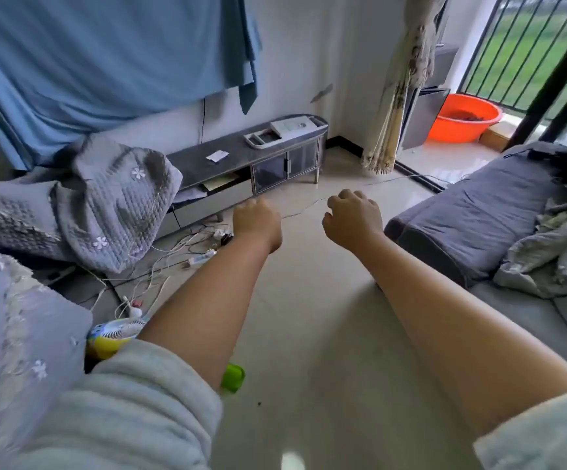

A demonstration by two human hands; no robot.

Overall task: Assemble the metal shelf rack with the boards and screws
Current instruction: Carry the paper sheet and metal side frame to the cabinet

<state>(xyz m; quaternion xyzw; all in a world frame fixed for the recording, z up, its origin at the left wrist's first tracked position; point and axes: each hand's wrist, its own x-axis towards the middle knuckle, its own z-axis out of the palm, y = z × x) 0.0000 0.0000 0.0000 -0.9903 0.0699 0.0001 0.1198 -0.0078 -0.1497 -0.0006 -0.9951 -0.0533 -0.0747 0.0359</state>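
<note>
- Both arms reach forward over the pale floor (pixel 309 300), sleeves pushed up to the elbows.
- The left hand (pixel 256 218) shows its back to the camera; its fingers are curled under and hidden, and nothing can be seen in it.
- The right hand (pixel 353 215) is beside it, a gap between them; its fingers hang loosely curled, holding nothing.
- No rack, boards or screws can be seen anywhere in view.
- The cabinet (pixel 258 161), low and dark, stands against the far wall beyond the hands.
- On the cabinet's top lie a white slip of paper (pixel 217 156) and, toward its right end, a white device (pixel 285 130).
- Left of the cabinet a grey quilt (pixel 105 205) is heaped up.
- On the floor in front of the cabinet's left end lies a tangle of cables (pixel 173 256).
- Nearer the camera than the cabinet, under the left forearm, sit a small fan (pixel 115 334) and a green object (pixel 233 376).
- Right of the cabinet hangs a tied curtain (pixel 400 96), and past that an orange basin (pixel 461 118) by the railing (pixel 526 52).
- Far right of the cabinet, a grey mattress (pixel 472 222) lies on the floor.
</note>
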